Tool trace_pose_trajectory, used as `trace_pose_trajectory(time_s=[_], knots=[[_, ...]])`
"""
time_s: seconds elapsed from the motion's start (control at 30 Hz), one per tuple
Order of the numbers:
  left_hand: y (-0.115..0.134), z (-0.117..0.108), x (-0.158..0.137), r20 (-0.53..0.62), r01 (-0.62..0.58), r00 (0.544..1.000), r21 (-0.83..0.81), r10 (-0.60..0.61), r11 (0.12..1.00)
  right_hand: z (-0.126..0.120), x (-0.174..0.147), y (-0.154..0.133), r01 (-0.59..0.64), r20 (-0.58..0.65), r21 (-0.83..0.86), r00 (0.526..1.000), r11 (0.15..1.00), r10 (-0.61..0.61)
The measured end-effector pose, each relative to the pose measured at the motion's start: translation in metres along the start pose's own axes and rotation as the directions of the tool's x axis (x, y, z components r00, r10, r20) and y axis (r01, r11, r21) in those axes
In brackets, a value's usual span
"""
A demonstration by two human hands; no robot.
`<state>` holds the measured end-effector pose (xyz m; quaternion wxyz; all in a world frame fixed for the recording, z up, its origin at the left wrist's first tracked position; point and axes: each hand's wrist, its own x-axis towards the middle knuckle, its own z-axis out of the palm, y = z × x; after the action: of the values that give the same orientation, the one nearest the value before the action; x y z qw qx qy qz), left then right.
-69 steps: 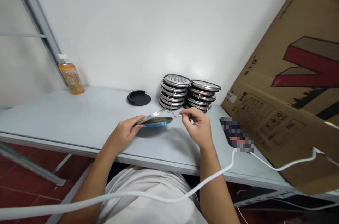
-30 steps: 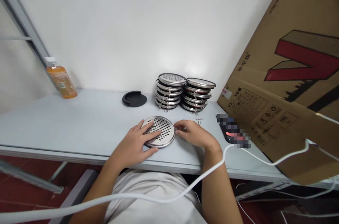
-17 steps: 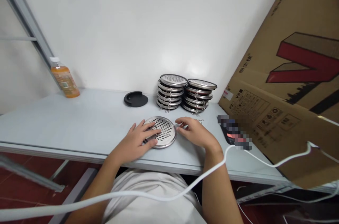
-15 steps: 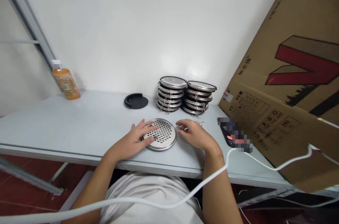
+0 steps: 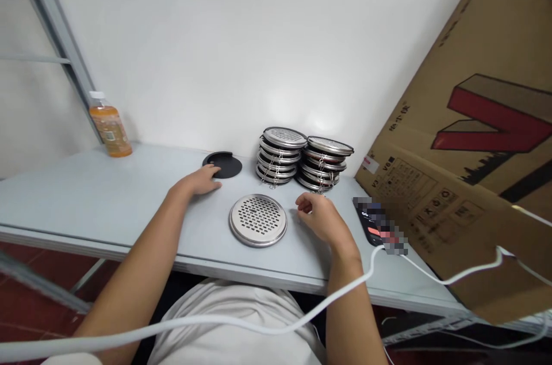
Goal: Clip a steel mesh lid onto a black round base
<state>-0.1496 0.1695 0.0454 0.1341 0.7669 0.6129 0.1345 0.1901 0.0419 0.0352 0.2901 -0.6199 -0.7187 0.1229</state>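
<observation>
Shows stacks (image 5: 278, 159) clipped beyond half-curled right grip (image 5: 319, 217) of unclear contents, perforated disc (image 5: 257, 219) unclipped between grips, black disc (image 5: 229, 166) at spread, empty left grip (image 5: 202, 180).

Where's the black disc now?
In the head view, the black disc lies left of centre, beside the left metal stack, the left hand at its near-left edge.

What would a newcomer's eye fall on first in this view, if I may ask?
Probably the large brown carton on the right, with its red print. Next might come the silver perforated disc on the table, left of the right hand, then two stacks of clipped discs behind it, near the wall.
</observation>
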Motion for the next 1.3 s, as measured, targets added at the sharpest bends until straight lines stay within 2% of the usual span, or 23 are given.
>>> trace_pose_trajectory(time_s=[0.1, 0.17, 0.27, 0.33, 0.4, 0.5, 0.57, 0.73, 0.8, 0.93, 1.07, 1.2, 1.3], knots=[[-0.007, 0.007, -0.024, 0.037, -0.006, 0.999, 0.016, 0.005, 1.000, 0.000, -0.002, -0.006, 0.050, -0.043, 0.006, 0.998, 0.999, -0.050], [-0.010, 0.011, -0.039, 0.002, -0.031, 1.000, 0.011, 0.031, 0.999, 0.001, -0.004, -0.013, 0.110, -0.044, 0.055, 0.993, 0.992, -0.108], [-0.008, 0.016, -0.053, -0.118, -0.102, 0.989, -0.067, 0.094, 0.993, 0.005, -0.009, -0.024, 0.186, 0.099, 0.149, 0.975, 0.971, -0.202], [-0.004, 0.018, -0.055, -0.177, -0.132, 0.978, -0.129, 0.108, 0.983, 0.009, -0.013, -0.029, 0.153, 0.258, 0.155, 0.947, 0.976, -0.190], [0.001, 0.018, -0.053, -0.247, -0.110, 0.967, -0.179, 0.064, 0.978, 0.013, -0.015, -0.030, 0.067, 0.386, 0.119, 0.916, 0.991, -0.108], [0.005, 0.016, -0.048, -0.445, -0.037, 0.894, -0.212, -0.062, 0.977, 0.018, -0.015, -0.029, -0.031, 0.486, 0.090, 0.874, 0.996, -0.017], [0.003, 0.014, -0.045, -0.509, 0.039, 0.851, -0.184, -0.129, 0.982, 0.020, -0.015, -0.031, -0.038, 0.518, 0.095, 0.855, 0.995, -0.017], [-0.008, 0.013, -0.040, -0.410, 0.302, 0.856, -0.100, -0.316, 0.948, 0.020, -0.012, -0.040, 0.006, 0.532, 0.070, 0.846, 0.998, -0.043], [-0.011, 0.014, -0.039, -0.339, 0.349, 0.873, -0.070, -0.352, 0.934, 0.020, -0.011, -0.044, -0.003, 0.529, 0.058, 0.848, 0.998, -0.028], [-0.013, 0.015, -0.037, -0.228, 0.274, 0.933, -0.058, -0.280, 0.960, 0.018, -0.010, -0.048, 0.040, 0.496, 0.072, 0.866, 0.997, -0.071], [-0.013, 0.014, -0.038, -0.225, 0.190, 0.953, -0.073, -0.202, 0.979, 0.016, -0.010, -0.045, 0.125, 0.423, 0.106, 0.892, 0.986, -0.159], [-0.015, 0.014, -0.040, -0.222, 0.099, 0.968, -0.102, -0.120, 0.990, 0.013, -0.009, -0.040, 0.225, 0.384, 0.171, 0.881, 0.959, -0.275], [-0.018, 0.016, -0.039, -0.186, 0.066, 0.978, -0.142, -0.092, 0.988, 0.011, -0.009, -0.041, 0.257, 0.354, 0.210, 0.880, 0.943, -0.318]])
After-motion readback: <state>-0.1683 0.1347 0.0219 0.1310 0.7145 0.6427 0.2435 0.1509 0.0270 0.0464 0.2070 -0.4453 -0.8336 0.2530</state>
